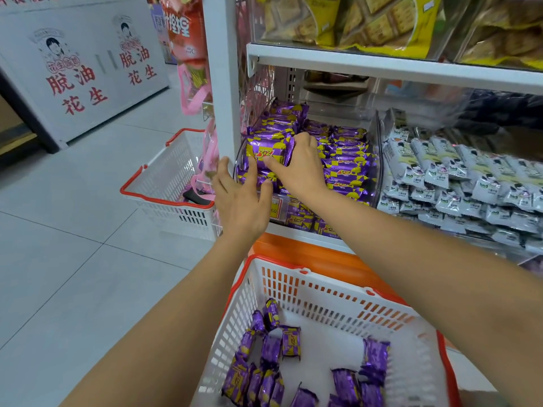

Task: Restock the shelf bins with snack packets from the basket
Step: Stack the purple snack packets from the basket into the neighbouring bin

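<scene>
Nearest, at the bottom edge: red-rimmed basket [323,289], purple packets [291,343] loose on its bottom, plenty left to move.

Up at the shelf, right hand [299,168] clamped on one purple packet [269,152], fingers curled over its far side, thumb at the near edge, at the front left of the clear bin [378,154]. Left hand [241,198] spread and holding nothing, just at the bin's curved front; contact with it not clear.

Best done so: lay the packet flat on the front row, label up, long side matching its neighbours. Press lightly, with the pile already high at the front and probably ready to slide over the lip. Use the left hand as a stop against the front. Steer clear of the white packets [458,177] beyond the divider.

Around: white shelf [382,66] above, carrying yellow biscuit bags [352,22]; price tag [276,207] below the bin; second basket [167,183] on the grey tiled floor [73,245] to the left; pink bags [194,92] hanging at the shelf end; white cabinet [82,71] with red characters behind.
</scene>
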The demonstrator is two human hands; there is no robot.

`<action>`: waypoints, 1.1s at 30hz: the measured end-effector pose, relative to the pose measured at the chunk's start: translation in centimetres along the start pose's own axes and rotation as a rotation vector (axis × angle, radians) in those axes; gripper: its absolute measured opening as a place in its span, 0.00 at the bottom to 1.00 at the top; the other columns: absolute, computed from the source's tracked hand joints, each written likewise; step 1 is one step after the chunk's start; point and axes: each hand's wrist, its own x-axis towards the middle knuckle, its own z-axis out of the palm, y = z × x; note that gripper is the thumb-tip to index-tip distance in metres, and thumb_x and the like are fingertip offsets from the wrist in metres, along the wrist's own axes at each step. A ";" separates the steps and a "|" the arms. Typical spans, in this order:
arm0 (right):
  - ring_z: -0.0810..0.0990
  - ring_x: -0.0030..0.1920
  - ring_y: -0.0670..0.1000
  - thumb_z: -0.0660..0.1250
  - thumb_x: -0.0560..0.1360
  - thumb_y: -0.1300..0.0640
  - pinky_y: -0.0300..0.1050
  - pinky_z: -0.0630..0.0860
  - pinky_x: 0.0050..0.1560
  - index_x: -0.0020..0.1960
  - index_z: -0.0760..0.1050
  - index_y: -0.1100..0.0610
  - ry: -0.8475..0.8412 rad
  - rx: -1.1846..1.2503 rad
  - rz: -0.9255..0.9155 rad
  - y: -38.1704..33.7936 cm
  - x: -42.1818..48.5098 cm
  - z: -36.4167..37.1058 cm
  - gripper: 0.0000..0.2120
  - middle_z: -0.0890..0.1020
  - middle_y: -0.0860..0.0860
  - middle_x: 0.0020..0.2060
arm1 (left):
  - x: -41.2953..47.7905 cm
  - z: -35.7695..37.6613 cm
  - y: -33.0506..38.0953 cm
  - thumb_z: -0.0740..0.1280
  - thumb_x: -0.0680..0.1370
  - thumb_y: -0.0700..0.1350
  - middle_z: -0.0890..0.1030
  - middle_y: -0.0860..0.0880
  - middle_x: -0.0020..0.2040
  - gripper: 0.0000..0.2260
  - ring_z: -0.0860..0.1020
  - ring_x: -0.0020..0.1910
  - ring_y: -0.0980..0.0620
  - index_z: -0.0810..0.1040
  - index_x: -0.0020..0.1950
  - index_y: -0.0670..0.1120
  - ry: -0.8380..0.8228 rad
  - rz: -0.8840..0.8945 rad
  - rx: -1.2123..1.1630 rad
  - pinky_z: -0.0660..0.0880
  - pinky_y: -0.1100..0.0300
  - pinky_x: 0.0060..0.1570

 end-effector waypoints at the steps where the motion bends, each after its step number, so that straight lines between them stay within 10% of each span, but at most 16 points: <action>1: 0.70 0.56 0.55 0.72 0.72 0.44 0.42 0.67 0.48 0.58 0.67 0.63 0.011 -0.015 -0.014 0.0 0.0 0.1 0.27 0.70 0.57 0.56 | 0.1 -0.1 0.1 0.55 0.81 0.56 0.49 0.43 0.78 0.23 0.49 0.75 0.42 0.64 0.76 0.54 0.005 -0.013 -0.011 0.53 0.46 0.72; 16: 0.71 0.61 0.56 0.73 0.70 0.40 0.50 0.72 0.58 0.63 0.66 0.60 0.006 -0.038 0.015 -0.1 -0.3 -0.4 0.33 0.72 0.56 0.59 | -1.1 -0.1 -1.0 0.55 0.80 0.57 0.47 0.40 0.78 0.28 0.46 0.77 0.41 0.58 0.78 0.48 -0.025 0.031 -0.020 0.49 0.48 0.74; 24: 0.73 0.54 0.49 0.67 0.72 0.60 0.45 0.72 0.56 0.61 0.72 0.61 0.099 0.177 -0.280 1.0 -7.8 -5.2 0.18 0.74 0.51 0.54 | -5.2 -2.2 -0.3 0.57 0.76 0.47 0.74 0.42 0.57 0.15 0.75 0.53 0.44 0.79 0.56 0.43 0.178 0.276 -0.127 0.72 0.51 0.51; 29: 0.74 0.41 0.45 0.65 0.72 0.62 0.44 0.73 0.46 0.46 0.77 0.56 -0.173 0.120 -0.189 4.9 -15.7 -5.6 0.05 0.76 0.46 0.42 | -11.2 1.6 -1.5 0.59 0.78 0.48 0.81 0.45 0.51 0.12 0.78 0.51 0.44 0.80 0.52 0.47 -0.482 0.319 0.119 0.73 0.53 0.48; 33: 0.77 0.52 0.52 0.66 0.77 0.58 0.43 0.73 0.55 0.57 0.77 0.58 -0.779 -0.197 0.074 9.1 -19.3 -5.0 0.10 0.78 0.50 0.53 | -16.2 5.1 -4.0 0.60 0.80 0.46 0.80 0.42 0.54 0.09 0.77 0.56 0.41 0.78 0.50 0.44 -1.049 0.218 0.285 0.70 0.55 0.49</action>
